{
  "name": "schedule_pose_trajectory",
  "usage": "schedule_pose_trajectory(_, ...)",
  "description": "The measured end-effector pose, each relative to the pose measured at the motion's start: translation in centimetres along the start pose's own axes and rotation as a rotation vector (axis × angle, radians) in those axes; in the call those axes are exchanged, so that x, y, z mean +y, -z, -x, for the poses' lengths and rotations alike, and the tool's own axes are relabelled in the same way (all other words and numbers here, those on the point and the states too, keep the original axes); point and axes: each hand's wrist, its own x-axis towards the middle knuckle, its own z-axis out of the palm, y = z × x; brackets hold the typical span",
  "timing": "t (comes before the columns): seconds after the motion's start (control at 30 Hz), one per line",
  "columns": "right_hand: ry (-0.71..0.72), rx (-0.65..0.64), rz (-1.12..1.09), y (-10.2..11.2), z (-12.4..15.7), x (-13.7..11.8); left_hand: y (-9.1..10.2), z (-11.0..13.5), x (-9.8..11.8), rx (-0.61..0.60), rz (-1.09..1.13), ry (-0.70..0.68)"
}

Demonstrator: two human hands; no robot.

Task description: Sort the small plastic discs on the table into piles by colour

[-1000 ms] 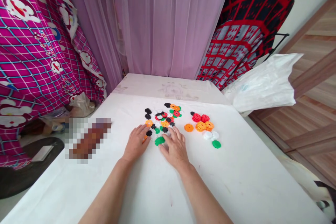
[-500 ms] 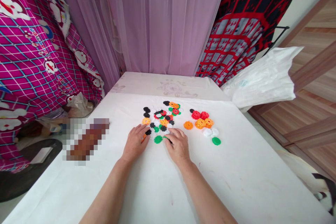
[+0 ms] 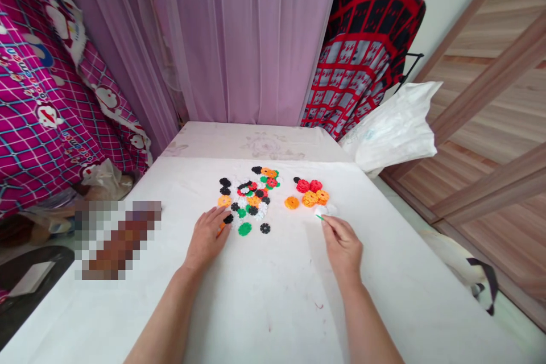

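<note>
A right hand [image 3: 343, 243] pinches a thin green disc [image 3: 319, 217] between thumb and fingertips at white discs [image 3: 331, 210], right of the frame's center. Left of center, the left hand [image 3: 209, 237] rests, fingers extended and close together, beside a mixed-color pile of discs [image 3: 254, 201], seemingly touching a half-hidden orange disc [image 3: 220, 230] on the white table [image 3: 273, 296].
</note>
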Motion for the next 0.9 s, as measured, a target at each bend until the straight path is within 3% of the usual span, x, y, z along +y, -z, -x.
schedule_pose_trajectory(0.1, 0.003, 0.107, 0.128, 2.7, -0.9, 2.2, -0.3, 0.0, -0.2, 0.032, -0.004, -0.02)
schedule_pose_trajectory(0.2, 0.036, 0.101, 0.212, 3.8, -1.2, 3.9, -0.5, 0.0, -0.4, 0.053, -0.004, -0.027)
schedule_pose_trajectory(0.4, 0.071, -0.006, 0.283, 2.7, -0.8, 5.1, -0.6, 0.1, -0.7, 0.07, -0.01, -0.044)
schedule_pose_trajectory(0.9, 0.067, -0.017, 0.319, 2.2, -0.3, 5.4, -0.4, -0.1, -0.6, 0.045, -0.032, -0.044)
